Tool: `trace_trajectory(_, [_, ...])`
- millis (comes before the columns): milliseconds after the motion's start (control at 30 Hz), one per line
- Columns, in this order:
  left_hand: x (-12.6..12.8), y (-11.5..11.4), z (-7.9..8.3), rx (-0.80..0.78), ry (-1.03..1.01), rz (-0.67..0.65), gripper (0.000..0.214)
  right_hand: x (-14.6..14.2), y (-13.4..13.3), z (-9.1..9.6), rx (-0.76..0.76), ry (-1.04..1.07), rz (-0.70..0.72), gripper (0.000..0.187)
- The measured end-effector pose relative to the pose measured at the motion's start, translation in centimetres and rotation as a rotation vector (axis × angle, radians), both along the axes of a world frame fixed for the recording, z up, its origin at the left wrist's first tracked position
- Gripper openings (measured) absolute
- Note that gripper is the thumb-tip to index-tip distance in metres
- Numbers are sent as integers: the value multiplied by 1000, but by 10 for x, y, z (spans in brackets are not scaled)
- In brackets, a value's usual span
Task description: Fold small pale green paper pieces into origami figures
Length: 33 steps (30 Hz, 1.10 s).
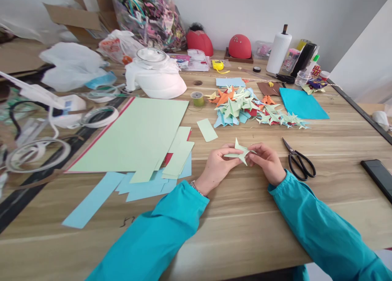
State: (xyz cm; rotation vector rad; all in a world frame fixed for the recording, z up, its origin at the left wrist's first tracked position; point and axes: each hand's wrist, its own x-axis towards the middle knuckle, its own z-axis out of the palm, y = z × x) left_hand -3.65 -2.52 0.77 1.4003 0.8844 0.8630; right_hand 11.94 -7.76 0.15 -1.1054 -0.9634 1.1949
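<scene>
Between my two hands is a pale green folded paper star [241,152] with pointed tips, held just above the wooden table. My left hand [219,164] pinches its left side between thumb and fingers. On the other side, my right hand [267,162] grips the right point, and its fingertips partly hide that tip. Beyond the hands lies a heap of folded paper stars [239,103] in green, orange, blue and red. A small green paper rectangle [207,130] rests flat beyond my left hand. Black-handled scissors [298,160] lie to the right of my right hand.
Left of my hands are a large green sheet [131,134] and blue paper strips [92,201]. A spool of thread [197,99] and turquoise paper [303,103] lie farther back. A white cap [157,77] stands behind the sheet. A black phone [378,177] sits at the right.
</scene>
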Motion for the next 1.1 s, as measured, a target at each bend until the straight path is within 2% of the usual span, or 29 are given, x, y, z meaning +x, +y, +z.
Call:
trace_trajectory(200, [0,-4,4,60,-6,-16,21,-1,2,-5,-2,-83,-50,30])
trace_trajectory(700, [1,-7,2,117,-15,53,14,-3,2,-12,-4,-248,-117,30])
trace_trajectory(933, [2,-7,-1,106,29,111,19,-3,1,-10,98,-390,-105,19])
trace_trajectory(1100, [2,-7,1,113,94,156,20,-3,0,-10,138,-458,-62,21])
